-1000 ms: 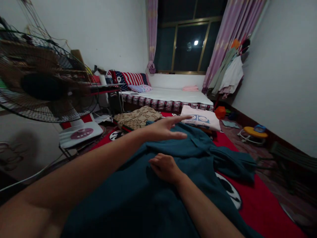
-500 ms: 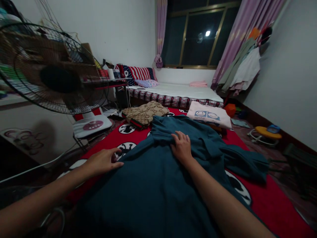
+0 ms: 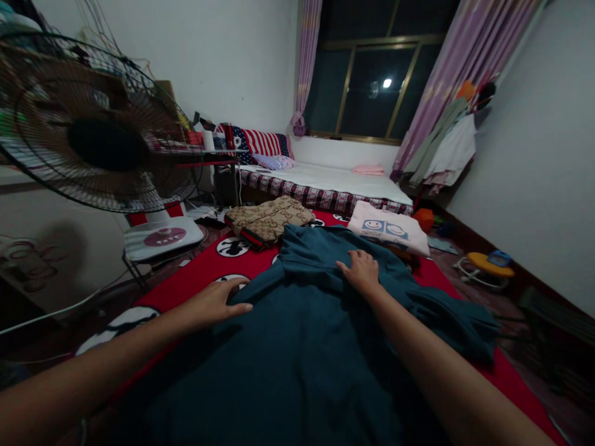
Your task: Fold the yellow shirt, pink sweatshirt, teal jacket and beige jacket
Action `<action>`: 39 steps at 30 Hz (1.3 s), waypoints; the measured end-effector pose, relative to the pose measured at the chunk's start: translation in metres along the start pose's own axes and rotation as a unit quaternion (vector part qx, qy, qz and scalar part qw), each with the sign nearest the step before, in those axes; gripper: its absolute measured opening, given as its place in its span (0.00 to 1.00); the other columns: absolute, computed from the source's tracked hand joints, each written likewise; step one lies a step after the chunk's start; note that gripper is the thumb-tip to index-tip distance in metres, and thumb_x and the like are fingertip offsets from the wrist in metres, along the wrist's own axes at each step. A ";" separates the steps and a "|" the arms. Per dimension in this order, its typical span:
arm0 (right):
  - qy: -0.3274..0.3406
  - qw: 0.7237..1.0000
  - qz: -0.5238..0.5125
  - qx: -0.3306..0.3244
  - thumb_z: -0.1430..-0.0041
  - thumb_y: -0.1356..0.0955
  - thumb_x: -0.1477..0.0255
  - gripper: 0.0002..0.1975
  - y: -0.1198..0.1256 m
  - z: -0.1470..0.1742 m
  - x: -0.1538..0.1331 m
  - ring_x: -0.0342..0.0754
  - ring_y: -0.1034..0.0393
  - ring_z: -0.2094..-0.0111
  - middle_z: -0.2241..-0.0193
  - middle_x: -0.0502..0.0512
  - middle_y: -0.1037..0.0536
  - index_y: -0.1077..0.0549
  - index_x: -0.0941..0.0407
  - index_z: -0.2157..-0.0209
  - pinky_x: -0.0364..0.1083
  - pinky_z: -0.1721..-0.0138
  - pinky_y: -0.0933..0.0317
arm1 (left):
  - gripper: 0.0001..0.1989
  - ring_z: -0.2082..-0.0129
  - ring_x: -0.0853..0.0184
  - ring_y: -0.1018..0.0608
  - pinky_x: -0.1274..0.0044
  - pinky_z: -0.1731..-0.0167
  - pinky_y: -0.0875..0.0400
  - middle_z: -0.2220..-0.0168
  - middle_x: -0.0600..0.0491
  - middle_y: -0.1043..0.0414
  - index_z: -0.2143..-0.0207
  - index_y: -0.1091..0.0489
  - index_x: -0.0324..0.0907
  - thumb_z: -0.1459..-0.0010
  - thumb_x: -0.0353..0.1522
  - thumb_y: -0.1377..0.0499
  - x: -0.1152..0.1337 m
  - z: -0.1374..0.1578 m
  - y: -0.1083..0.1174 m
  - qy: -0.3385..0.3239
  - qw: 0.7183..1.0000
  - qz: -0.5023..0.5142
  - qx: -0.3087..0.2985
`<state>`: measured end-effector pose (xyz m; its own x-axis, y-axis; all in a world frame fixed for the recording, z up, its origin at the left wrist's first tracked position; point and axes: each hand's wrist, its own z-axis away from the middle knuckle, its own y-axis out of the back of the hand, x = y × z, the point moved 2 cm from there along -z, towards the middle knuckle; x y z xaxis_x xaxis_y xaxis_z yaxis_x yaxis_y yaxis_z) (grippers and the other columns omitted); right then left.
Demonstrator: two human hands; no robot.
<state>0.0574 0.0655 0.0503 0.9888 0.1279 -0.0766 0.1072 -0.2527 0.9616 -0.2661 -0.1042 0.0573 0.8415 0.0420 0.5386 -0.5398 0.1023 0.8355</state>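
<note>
Across a red cloth [image 3: 515, 384] printed with black-and-white round motifs, a dark teal garment [image 3: 283, 365] lies spread out beneath a person's two bare hands, its sleeve [image 3: 465, 316] stretched off to the right. At the garment's left edge, the left hand [image 3: 214, 303] is poised with thumb and forefinger parted in a wide curve, the thumb tip over the fabric; no cloth shows pinched between the fingers [image 3: 239, 282], and whether they press on the garment cannot be told. Over the garment's upper part, right of its middle, the right hand [image 3: 365, 272] is held palm down, fingers loosely bent and slightly apart; it grips nothing that can be seen, and light contact with the cloth cannot be made out for certain. Beyond the garment, to the left of its far end, lies a folded tan patterned piece [image 3: 274, 217] with a red-and-green band; to the right of that end lies a folded pale pink top [image 3: 390, 223] bearing a blue-and-white print. Farther beyond the garment stands a bed [image 3: 325, 175] with a white cover, and well to its left, a fan [image 3: 106, 145].
</note>
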 end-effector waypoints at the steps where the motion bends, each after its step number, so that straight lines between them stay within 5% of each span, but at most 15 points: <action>1: -0.028 0.999 0.020 0.015 0.40 0.37 0.57 0.28 0.002 -0.006 0.011 0.61 0.44 0.42 0.43 0.67 0.36 0.35 0.59 0.45 0.59 0.45 0.49 | 0.38 0.50 0.53 0.25 0.70 0.54 0.31 0.48 0.46 0.28 0.42 0.36 0.44 0.53 0.52 0.41 0.006 -0.016 -0.003 -0.006 1.000 0.019 0.010; 4: -0.130 0.990 0.043 0.027 0.46 0.33 0.53 0.36 0.004 -0.021 0.046 0.65 0.51 0.39 0.40 0.71 0.42 0.40 0.60 0.42 0.65 0.45 0.53 | 0.43 0.51 0.53 0.25 0.70 0.54 0.30 0.48 0.42 0.29 0.40 0.40 0.38 0.54 0.51 0.40 0.020 -0.076 -0.013 -0.016 0.995 0.077 0.055; 7: -0.234 0.972 0.000 -0.037 0.54 0.32 0.46 0.50 -0.003 -0.029 0.077 0.70 0.54 0.38 0.38 0.74 0.47 0.49 0.59 0.37 0.69 0.47 0.52 | 0.43 0.50 0.55 0.25 0.72 0.52 0.31 0.47 0.39 0.30 0.39 0.43 0.34 0.53 0.48 0.39 0.034 -0.135 -0.020 -0.025 0.988 0.105 0.112; 11: -0.236 0.967 -0.045 -0.091 0.56 0.32 0.44 0.55 -0.017 -0.028 0.097 0.70 0.47 0.40 0.40 0.76 0.43 0.54 0.60 0.35 0.65 0.50 0.44 | 0.41 0.46 0.54 0.28 0.71 0.50 0.33 0.44 0.38 0.33 0.40 0.44 0.35 0.51 0.47 0.38 0.049 -0.184 -0.028 0.010 0.983 0.123 0.137; 20: -0.152 0.988 0.008 -0.025 0.49 0.40 0.41 0.40 -0.025 -0.013 0.081 0.66 0.31 0.52 0.54 0.72 0.28 0.31 0.63 0.53 0.58 0.57 0.36 | 0.46 0.45 0.52 0.30 0.67 0.48 0.35 0.43 0.37 0.35 0.36 0.50 0.37 0.54 0.41 0.34 0.053 -0.191 -0.054 -0.005 0.985 0.013 0.171; 24: -0.125 0.992 0.018 -0.013 0.48 0.40 0.41 0.39 -0.030 -0.006 0.077 0.64 0.32 0.51 0.54 0.70 0.27 0.31 0.63 0.54 0.57 0.56 0.37 | 0.29 0.49 0.56 0.28 0.69 0.49 0.35 0.48 0.44 0.30 0.42 0.37 0.41 0.45 0.41 0.41 0.051 -0.188 -0.042 -0.037 0.977 -0.024 0.211; 27: -0.124 0.992 0.020 0.000 0.47 0.39 0.43 0.38 -0.034 -0.003 0.077 0.63 0.35 0.49 0.52 0.69 0.29 0.33 0.62 0.50 0.56 0.54 0.38 | 0.22 0.43 0.54 0.34 0.64 0.43 0.42 0.46 0.47 0.32 0.46 0.33 0.46 0.44 0.35 0.44 0.042 -0.187 -0.015 -0.039 0.962 -0.073 0.261; 31: -0.116 0.992 0.031 0.033 0.45 0.38 0.46 0.36 -0.038 -0.002 0.075 0.62 0.37 0.48 0.48 0.67 0.32 0.34 0.62 0.48 0.55 0.54 0.38 | 0.33 0.36 0.44 0.50 0.52 0.42 0.56 0.36 0.46 0.47 0.42 0.37 0.52 0.53 0.38 0.37 0.019 -0.202 0.023 -0.010 0.943 -0.222 0.248; 34: -0.106 0.993 0.036 0.042 0.45 0.38 0.46 0.36 -0.039 -0.002 0.075 0.62 0.37 0.48 0.49 0.67 0.32 0.34 0.62 0.47 0.54 0.54 0.38 | 0.54 0.37 0.31 0.56 0.47 0.47 0.51 0.33 0.39 0.59 0.35 0.49 0.51 0.66 0.45 0.31 0.001 -0.220 0.035 0.088 0.955 -0.234 0.160; 36: -0.099 0.993 0.036 0.044 0.45 0.37 0.47 0.36 -0.040 -0.002 0.075 0.61 0.37 0.48 0.49 0.66 0.32 0.34 0.62 0.46 0.54 0.54 0.38 | 0.57 0.39 0.28 0.51 0.51 0.49 0.43 0.34 0.36 0.57 0.34 0.53 0.51 0.66 0.45 0.32 -0.005 -0.229 0.035 0.120 0.956 -0.225 0.147; 39: -0.090 0.994 0.038 0.046 0.44 0.37 0.47 0.36 -0.042 -0.002 0.077 0.60 0.37 0.48 0.50 0.65 0.31 0.34 0.62 0.47 0.53 0.54 0.38 | 0.48 0.43 0.33 0.42 0.56 0.53 0.38 0.40 0.37 0.47 0.35 0.50 0.53 0.58 0.42 0.35 -0.005 -0.235 0.028 0.092 0.945 -0.246 0.194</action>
<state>0.1284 0.0879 0.0049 0.9960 -0.0669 -0.0585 0.0321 -0.3424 0.9390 -0.2811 0.1321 0.0525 0.9628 0.2595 0.0756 -0.0183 -0.2164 0.9761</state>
